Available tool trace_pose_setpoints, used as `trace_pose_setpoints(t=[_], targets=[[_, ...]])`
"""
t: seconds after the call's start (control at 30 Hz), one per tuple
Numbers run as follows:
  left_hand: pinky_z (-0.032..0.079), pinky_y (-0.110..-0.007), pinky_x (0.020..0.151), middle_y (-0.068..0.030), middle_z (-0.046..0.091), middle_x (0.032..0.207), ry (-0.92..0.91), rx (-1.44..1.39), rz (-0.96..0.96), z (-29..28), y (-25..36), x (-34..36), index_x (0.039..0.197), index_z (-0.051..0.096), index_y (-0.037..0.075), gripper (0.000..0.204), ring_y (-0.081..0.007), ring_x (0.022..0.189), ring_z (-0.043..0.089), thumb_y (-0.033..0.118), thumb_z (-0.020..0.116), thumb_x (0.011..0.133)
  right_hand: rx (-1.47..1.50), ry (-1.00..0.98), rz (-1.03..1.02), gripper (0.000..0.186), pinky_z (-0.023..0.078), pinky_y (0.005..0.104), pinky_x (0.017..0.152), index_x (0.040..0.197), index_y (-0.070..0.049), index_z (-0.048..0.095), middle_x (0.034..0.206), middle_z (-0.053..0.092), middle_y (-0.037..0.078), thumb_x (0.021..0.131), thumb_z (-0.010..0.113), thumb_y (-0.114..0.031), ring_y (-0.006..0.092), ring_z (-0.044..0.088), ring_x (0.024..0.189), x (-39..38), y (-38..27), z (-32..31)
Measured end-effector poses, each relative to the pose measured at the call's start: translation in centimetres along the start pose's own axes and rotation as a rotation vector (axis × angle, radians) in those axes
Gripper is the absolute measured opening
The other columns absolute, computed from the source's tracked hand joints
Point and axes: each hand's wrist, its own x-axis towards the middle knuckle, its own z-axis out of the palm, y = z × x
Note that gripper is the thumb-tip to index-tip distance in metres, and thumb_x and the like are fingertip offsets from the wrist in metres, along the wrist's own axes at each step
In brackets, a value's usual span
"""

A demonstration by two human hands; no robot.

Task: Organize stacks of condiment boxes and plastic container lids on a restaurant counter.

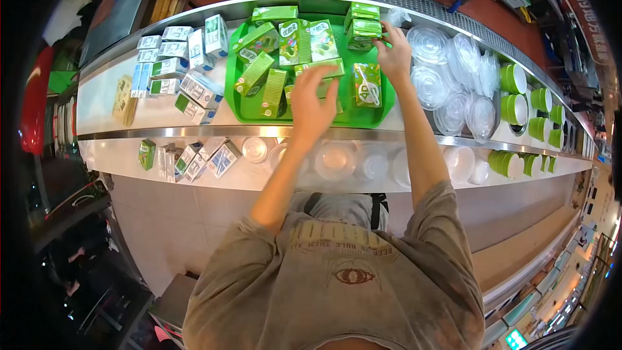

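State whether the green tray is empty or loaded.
Loaded: green cartons lie across the green tray, with bare patches between them. The left hand is above some; the right hand is beside others.

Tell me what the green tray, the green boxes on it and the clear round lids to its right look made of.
Green tray: probably molded plastic, smooth with a slight sheen, one even color throughout. Green boxes: likely smooth, coated paperboard, judging by printed faces and crisp edges. Clear round lids: apparently thin, glossy plastic, see-through with bright highlights.
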Motion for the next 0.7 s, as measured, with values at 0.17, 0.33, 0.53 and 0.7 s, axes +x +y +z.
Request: trace_pose_setpoints(t=[0.17,0.33,0.53,0.7], targets=[[0.049,-0.033,0.072,-0.0106,0.065,0.104,-0.092,-0.014,-0.034,-4.5,1.9,-9.7,0.103,0.067,0.005,0.021,-0.0235,0.08,0.06,-0.002,0.062,0.084,-0.45,0.087,0.04,0.071,0.054,0.0442,0.083,0.134,-0.002,0.052,0.115,0.062,0.021,0.071,0.081,-0.018,0.037,0.066,0.1,-0.6,-2.4,1.3],[0.052,-0.03,0.07,-0.0108,0.066,0.104,-0.113,0.046,-0.126,-8.3,0.1,-14.9,0.103,0.068,0.004,0.021,-0.0249,0.085,0.062,-0.003,0.062,0.085,-0.703,0.07,0.222,0.099,0.052,0.0498,0.082,0.151,-0.013,0.026,0.124,0.05,0.03,0.076,0.069,-0.06,0.0469,0.062,0.099,0.9,-10.4,4.6],[0.056,-0.03,0.07,-0.0111,0.066,0.103,-0.072,0.027,-0.219,-9.9,0.2,-16.4,0.104,0.069,0.005,0.021,-0.0256,0.092,0.065,-0.002,0.061,0.086,-0.82,0.044,0.272,0.058,0.053,0.0496,0.08,0.124,-0.008,0.054,0.114,0.054,0.027,0.083,0.067,-0.045,0.0429,0.065,0.095,4.0,-8.6,5.1],[0.055,-0.03,0.069,-0.0114,0.066,0.103,-0.009,0.003,-0.297,-10.2,0.1,-17.0,0.103,0.069,0.005,0.02,-0.0253,0.092,0.065,-0.002,0.061,0.086,-0.806,0.118,0.293,0.051,0.054,0.049,0.08,0.121,-0.006,0.055,0.112,0.054,0.025,0.083,0.067,-0.037,0.0421,0.066,0.093,3.6,-8.9,5.8]])
